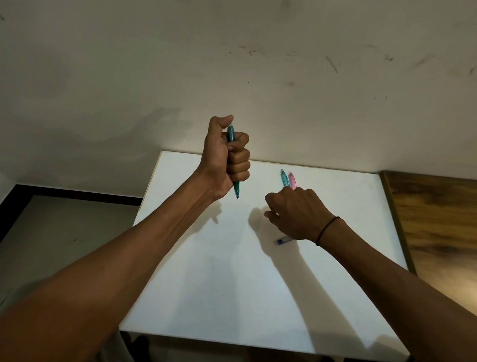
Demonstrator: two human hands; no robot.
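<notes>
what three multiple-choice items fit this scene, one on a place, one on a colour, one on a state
1. Where do the pink pen and the light blue pen lie?
A. in a cup
B. side by side on the white table, beyond the right hand
C. in a drawer

2. What colour is the held pen in the left hand?
A. red
B. black
C. teal green

3. How does the left hand hold it?
A. in a fist, tip pointing down
B. flat on an open palm
C. between two straight fingers

Answers:
1 B, both lie together on the table top past the knuckles.
2 C, its teal barrel shows above and below the fist.
3 A, the fingers curl round the barrel with the thumb on top.
</notes>
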